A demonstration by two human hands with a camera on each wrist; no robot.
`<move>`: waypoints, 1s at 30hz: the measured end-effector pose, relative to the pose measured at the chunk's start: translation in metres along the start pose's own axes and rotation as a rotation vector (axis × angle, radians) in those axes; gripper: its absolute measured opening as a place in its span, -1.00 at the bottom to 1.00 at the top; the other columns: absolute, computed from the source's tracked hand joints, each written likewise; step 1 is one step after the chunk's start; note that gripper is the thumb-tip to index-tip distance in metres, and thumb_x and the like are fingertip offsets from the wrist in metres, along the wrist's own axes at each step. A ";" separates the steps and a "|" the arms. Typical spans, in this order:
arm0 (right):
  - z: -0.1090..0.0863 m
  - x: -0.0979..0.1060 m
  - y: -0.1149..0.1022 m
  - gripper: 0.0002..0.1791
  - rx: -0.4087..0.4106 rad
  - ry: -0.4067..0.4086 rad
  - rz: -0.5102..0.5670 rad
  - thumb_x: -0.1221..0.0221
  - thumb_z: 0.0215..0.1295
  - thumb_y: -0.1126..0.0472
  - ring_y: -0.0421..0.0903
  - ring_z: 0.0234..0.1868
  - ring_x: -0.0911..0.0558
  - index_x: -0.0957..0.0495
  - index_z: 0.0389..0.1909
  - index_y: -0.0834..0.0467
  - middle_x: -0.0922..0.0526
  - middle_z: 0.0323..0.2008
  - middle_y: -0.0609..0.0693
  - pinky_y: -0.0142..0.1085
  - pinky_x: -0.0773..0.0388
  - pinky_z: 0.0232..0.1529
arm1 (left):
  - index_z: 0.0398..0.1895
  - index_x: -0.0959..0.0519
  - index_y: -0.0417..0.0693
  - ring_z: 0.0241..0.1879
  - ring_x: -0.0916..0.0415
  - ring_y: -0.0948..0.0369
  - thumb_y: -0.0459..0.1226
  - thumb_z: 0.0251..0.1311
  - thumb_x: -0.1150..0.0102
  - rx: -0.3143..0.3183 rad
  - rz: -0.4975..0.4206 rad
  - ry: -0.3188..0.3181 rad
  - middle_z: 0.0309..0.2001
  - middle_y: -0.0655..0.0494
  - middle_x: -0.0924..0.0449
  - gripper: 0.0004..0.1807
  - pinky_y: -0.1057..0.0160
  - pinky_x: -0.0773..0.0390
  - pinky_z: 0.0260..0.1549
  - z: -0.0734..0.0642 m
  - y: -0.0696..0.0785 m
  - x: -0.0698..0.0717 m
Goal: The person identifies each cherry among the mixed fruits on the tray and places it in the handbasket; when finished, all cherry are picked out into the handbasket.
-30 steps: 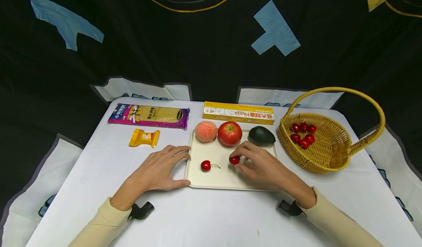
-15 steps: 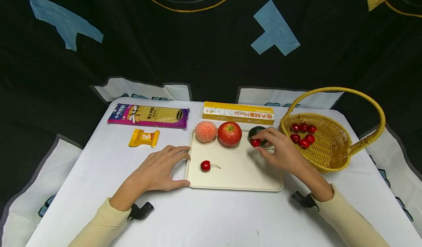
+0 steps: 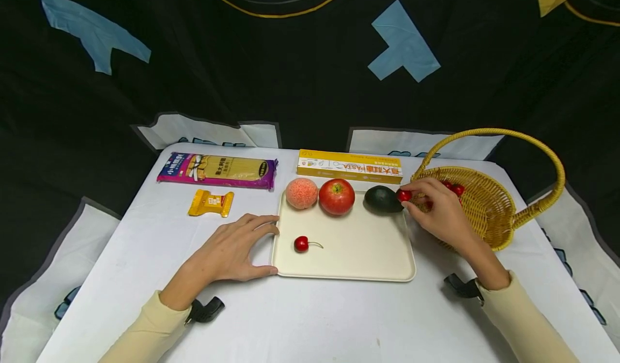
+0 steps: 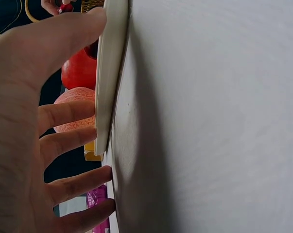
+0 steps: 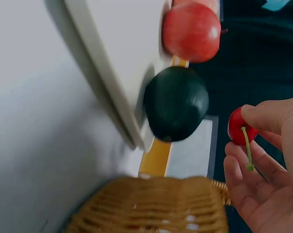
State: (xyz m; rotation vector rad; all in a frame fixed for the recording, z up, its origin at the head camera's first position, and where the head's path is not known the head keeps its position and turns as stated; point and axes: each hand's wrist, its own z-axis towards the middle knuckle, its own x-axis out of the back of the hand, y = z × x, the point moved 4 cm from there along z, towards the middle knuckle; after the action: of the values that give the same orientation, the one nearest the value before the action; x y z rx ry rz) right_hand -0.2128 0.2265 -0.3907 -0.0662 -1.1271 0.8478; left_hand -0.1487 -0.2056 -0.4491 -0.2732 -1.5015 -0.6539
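Note:
Between thumb and fingers my right hand (image 3: 441, 209) pinches a red cherry (image 5: 237, 127), its green stem hanging out in the right wrist view. That hand is raised beside the dark green avocado (image 3: 381, 199), over the left rim of the yellow wicker basket (image 3: 489, 228). Several cherries (image 3: 455, 188) lie in the basket, partly hidden by the hand. My left hand (image 3: 237, 250) rests with spread fingers at the left edge of the cream tray (image 3: 358, 260). One stemmed cherry (image 3: 301, 244) lies on the tray, in front of a red apple (image 3: 337, 196) and a pink, rough round fruit (image 3: 302, 193).
A yellow pasta box (image 3: 350, 166) lies behind the tray. At the back left are a purple noodle packet (image 3: 218, 170) and a small orange wrapped snack (image 3: 211, 203). The basket's tall handle (image 3: 504, 131) arches up at the right.
My right hand has lifted the cherry from the tray and carried it right, past the avocado to the basket's rim. The left hand stays at the tray's edge.

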 end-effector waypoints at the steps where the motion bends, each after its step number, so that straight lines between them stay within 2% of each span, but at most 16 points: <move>1: -0.001 0.001 0.002 -0.59 -0.004 0.004 -0.006 -0.50 0.17 0.46 -0.04 -0.22 -0.69 -0.75 0.05 0.16 -0.70 0.01 0.04 -0.54 -0.57 -0.16 | 0.36 -0.61 0.27 0.38 -0.47 0.09 0.47 0.07 -0.38 0.001 0.000 -0.002 0.56 0.25 -0.41 -0.14 -0.12 -0.68 0.00 0.000 0.000 0.000; 7: -0.003 0.006 0.017 -0.60 -0.021 0.016 -0.024 -0.52 0.20 0.43 0.00 -0.19 -0.71 -0.73 0.06 0.21 -0.72 0.04 0.07 -0.56 -0.58 -0.17 | 0.39 -0.59 0.28 0.40 -0.45 0.10 0.48 0.05 -0.38 0.005 -0.002 -0.015 0.58 0.26 -0.39 -0.11 -0.14 -0.68 0.04 -0.001 -0.001 -0.001; 13: -0.008 0.014 0.029 -0.58 -0.073 0.015 -0.011 -0.49 0.20 0.48 0.05 -0.19 -0.72 -0.72 0.10 0.24 -0.70 0.00 0.12 -0.56 -0.60 -0.19 | 0.42 -0.58 0.26 0.41 -0.44 0.10 0.47 0.04 -0.39 0.009 -0.011 -0.024 0.58 0.26 -0.38 -0.08 -0.15 -0.67 0.06 -0.001 -0.001 -0.001; 19: -0.011 0.021 0.038 -0.58 -0.119 -0.001 -0.051 -0.49 0.27 0.38 0.11 -0.12 -0.72 -0.71 0.14 0.19 -0.69 0.03 0.14 -0.57 -0.55 -0.17 | 0.42 -0.59 0.23 0.38 -0.46 0.10 0.46 0.04 -0.41 -0.001 -0.012 -0.010 0.57 0.23 -0.40 -0.07 -0.12 -0.68 0.04 -0.001 -0.001 0.000; 24: -0.014 0.022 0.047 -0.60 -0.145 -0.022 -0.085 -0.48 0.30 0.34 0.09 -0.14 -0.68 -0.70 0.14 0.19 -0.68 0.03 0.13 -0.50 -0.55 -0.20 | 0.39 -0.60 0.20 0.38 -0.47 0.08 0.45 0.04 -0.43 -0.012 -0.010 0.009 0.56 0.21 -0.42 -0.08 -0.13 -0.69 0.03 -0.001 0.000 0.002; 30: -0.020 0.024 0.057 -0.62 -0.196 -0.038 -0.107 -0.47 0.33 0.31 0.05 -0.15 -0.63 -0.69 0.15 0.19 -0.67 0.05 0.16 -0.55 -0.48 -0.19 | 0.40 -0.60 0.21 0.39 -0.47 0.10 0.46 0.03 -0.42 0.000 -0.015 -0.005 0.56 0.24 -0.41 -0.08 -0.11 -0.69 0.03 0.000 -0.001 0.002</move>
State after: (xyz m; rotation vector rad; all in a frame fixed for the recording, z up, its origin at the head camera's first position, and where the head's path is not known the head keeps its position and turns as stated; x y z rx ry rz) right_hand -0.2248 0.2879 -0.4076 -0.1511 -1.2364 0.6448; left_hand -0.1488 -0.2067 -0.4476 -0.2640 -1.5091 -0.6656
